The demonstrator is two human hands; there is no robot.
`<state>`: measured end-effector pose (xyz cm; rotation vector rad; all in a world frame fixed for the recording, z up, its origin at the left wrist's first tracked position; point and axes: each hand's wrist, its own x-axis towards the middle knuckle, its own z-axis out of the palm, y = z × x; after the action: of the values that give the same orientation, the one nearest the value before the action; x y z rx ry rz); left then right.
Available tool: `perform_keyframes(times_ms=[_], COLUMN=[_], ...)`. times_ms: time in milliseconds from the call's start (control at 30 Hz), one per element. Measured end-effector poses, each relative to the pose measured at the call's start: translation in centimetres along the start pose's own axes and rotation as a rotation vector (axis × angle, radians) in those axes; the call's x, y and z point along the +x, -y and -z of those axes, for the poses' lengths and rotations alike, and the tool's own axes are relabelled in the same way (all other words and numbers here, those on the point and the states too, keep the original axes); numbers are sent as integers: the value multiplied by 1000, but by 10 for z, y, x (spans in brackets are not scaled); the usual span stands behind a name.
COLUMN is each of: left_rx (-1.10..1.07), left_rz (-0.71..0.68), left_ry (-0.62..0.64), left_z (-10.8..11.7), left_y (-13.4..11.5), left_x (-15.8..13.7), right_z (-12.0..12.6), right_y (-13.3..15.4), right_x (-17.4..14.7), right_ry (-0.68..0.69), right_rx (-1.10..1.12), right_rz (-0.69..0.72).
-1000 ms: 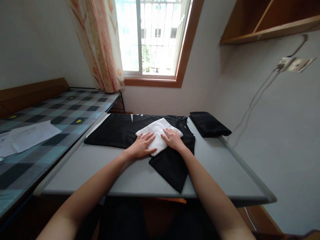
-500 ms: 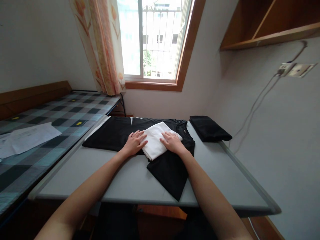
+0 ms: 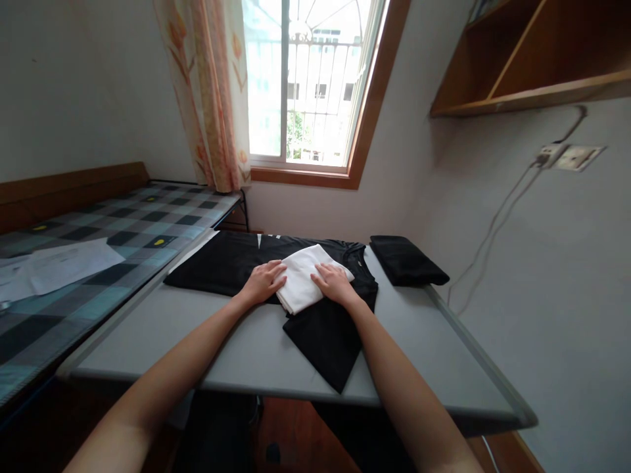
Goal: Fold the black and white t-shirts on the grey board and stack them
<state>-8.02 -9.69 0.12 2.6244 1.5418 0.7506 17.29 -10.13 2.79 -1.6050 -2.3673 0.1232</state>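
Observation:
A folded white cloth lies on top of a black T-shirt, which is spread on the grey table. The shirt's neckline is toward the right, and one sleeve points down toward the table's near edge. My left hand rests flat on the left edge of the cloth and on the shirt, fingers stretched out. Across the cloth's right side lies my right hand, also flat with its fingers extended. Neither hand grasps anything.
A folded black cloth sits at the table's far right corner. To the left stands a bed with a checked mattress and paper sheets on it. A cable hangs along the right wall, below a wooden shelf.
The camera view has shifted slightly. Both hands stay flat on the white cloth, and the cloth and the shirt look nearly the same.

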Motion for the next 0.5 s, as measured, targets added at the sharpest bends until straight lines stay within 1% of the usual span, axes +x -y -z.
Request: perform_keyframes(times_ms=[267, 500], left_rx=[12, 20], left_rz=[31, 53], left_ry=[-13, -32], left_z=[0, -1], left_y=[-4, -8], left_x=[2, 4], right_z=[-8, -11], right_y=[-7, -9], right_x=[1, -1], right_ry=[-50, -63], right_rx=[20, 41], right_rz=[9, 8])
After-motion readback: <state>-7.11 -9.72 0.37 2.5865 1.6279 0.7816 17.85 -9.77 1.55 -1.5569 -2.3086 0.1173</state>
